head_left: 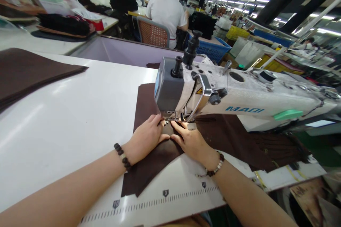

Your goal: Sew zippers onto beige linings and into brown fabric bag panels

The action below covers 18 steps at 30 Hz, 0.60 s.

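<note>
A piece of dark brown fabric lies under the needle area of a white sewing machine. My left hand rests flat on the fabric, left of the presser foot, its thumb pointing right. On the other side, my right hand lies on the same fabric with thumb and fingers spread, a ring-like band on one finger. Both thumbs nearly meet in front of the foot. The left fingertips are partly hidden by the machine head, and the needle is hard to make out.
A stack of brown fabric lies at the left of the white table. More brown pieces extend right, beneath the machine arm. A ruler scale runs along the front edge. Beyond the table, a person sits near a blue crate.
</note>
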Each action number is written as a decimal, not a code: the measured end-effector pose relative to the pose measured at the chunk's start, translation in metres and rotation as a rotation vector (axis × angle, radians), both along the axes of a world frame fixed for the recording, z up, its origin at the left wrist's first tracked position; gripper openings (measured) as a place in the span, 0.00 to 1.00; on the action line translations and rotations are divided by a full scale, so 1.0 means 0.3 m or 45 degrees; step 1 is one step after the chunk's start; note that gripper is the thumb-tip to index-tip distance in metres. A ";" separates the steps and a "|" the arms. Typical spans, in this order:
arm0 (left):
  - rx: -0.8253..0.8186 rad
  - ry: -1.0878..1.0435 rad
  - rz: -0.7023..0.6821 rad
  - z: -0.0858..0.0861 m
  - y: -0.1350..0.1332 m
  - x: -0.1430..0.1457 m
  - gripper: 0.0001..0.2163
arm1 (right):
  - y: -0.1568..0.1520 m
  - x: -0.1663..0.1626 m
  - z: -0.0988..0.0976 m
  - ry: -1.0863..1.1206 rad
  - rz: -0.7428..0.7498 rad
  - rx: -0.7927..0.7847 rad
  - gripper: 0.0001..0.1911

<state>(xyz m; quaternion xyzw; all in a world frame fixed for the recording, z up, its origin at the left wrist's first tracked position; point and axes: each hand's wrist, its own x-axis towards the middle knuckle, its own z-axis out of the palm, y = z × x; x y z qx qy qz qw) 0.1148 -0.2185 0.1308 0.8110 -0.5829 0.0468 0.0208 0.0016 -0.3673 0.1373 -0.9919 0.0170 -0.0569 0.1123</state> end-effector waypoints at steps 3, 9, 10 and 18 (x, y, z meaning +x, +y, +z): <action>-0.018 0.004 -0.011 -0.004 0.000 0.006 0.22 | 0.004 0.001 0.003 -0.005 0.000 -0.010 0.21; -0.073 0.021 -0.016 -0.010 0.007 0.017 0.20 | 0.019 0.001 0.019 0.054 -0.011 -0.077 0.23; -0.085 0.031 -0.017 -0.011 0.009 0.018 0.21 | 0.014 0.001 0.026 0.086 -0.017 -0.101 0.23; -0.129 0.155 -0.169 0.006 0.031 0.119 0.17 | -0.098 -0.001 0.246 0.683 0.037 -0.150 0.20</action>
